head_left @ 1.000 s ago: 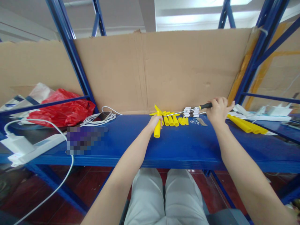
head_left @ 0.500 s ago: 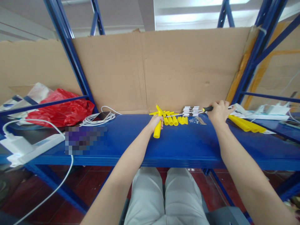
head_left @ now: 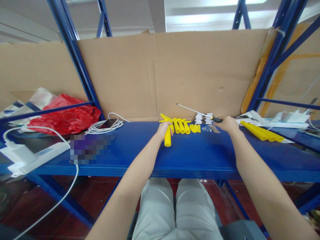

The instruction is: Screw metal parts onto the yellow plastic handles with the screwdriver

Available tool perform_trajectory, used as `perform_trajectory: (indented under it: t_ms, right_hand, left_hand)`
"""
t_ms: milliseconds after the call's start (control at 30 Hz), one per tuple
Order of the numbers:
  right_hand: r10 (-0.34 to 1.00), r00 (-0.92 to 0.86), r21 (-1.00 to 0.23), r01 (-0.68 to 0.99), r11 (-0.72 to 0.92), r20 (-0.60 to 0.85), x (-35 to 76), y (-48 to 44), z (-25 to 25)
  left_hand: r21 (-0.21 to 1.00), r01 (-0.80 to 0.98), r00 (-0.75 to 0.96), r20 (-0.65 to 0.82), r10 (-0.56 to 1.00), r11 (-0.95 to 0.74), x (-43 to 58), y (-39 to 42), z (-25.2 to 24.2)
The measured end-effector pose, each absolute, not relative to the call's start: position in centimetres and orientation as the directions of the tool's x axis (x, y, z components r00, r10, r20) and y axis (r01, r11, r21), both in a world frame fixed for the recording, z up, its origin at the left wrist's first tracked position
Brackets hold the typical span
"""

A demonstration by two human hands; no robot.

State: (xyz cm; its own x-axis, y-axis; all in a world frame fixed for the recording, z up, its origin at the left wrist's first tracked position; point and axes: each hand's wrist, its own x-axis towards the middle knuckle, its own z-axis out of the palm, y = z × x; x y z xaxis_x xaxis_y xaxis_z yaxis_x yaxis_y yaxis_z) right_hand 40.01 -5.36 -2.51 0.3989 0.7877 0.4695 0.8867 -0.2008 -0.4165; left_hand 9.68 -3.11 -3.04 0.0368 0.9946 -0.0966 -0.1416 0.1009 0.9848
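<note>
My left hand [head_left: 164,130] is closed around a yellow T-shaped plastic tube [head_left: 167,140], its wider round end pointing toward me. Closed on the dark handle of a long-shafted screwdriver [head_left: 216,119] is my right hand [head_left: 228,125]. The screwdriver's tip points up and left, apart from the yellow tube. Between the hands, several similar yellow T-shaped tubes [head_left: 182,127] lie in a row. Beside them are small flat yellow pieces [head_left: 195,128], tiny metal parts [head_left: 205,128] that look like screws, and a grey metal strip [head_left: 214,129].
Behind the parts lies a stack of white pieces with dark marks [head_left: 203,118]. Longer yellow tubes [head_left: 262,131] rest at right near a white power strip [head_left: 287,123]. A coiled white cable [head_left: 105,127] and red plastic bag [head_left: 67,115] are at left. Cardboard [head_left: 200,70] backs the blue shelf [head_left: 200,153].
The screwdriver's tip has come away from the yellow tube and swung upward. My right hand has moved slightly left and lower. The tube in my left hand has tilted a little.
</note>
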Motion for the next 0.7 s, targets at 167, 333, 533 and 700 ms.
perform_trajectory:
  t_ms: [167,333,533,700]
  right_hand:
    - [0.877,0.313,-0.287,0.934,-0.214,0.364,39.6,-5.0,-2.3]
    - [0.854,0.32,-0.288,0.934,-0.211,0.411,39.8,-4.7,-2.3]
    - [0.727,0.278,-0.226,0.959,-0.172,0.627,40.9,-4.1,-3.8]
    - [0.7,0.232,-0.21,0.97,-0.118,0.675,40.8,-3.9,-4.3]
  left_hand:
    - [0.986,-0.128,-0.004,-0.107,0.994,0.106,9.5,-3.0,-3.1]
    - [0.99,-0.12,-0.055,-0.086,0.995,0.079,9.3,-2.7,-3.3]
    - [0.994,-0.069,-0.045,-0.087,0.995,0.084,9.3,-2.6,-3.4]
    - [0.997,0.033,-0.044,-0.068,0.997,0.07,9.4,-2.6,-3.6]
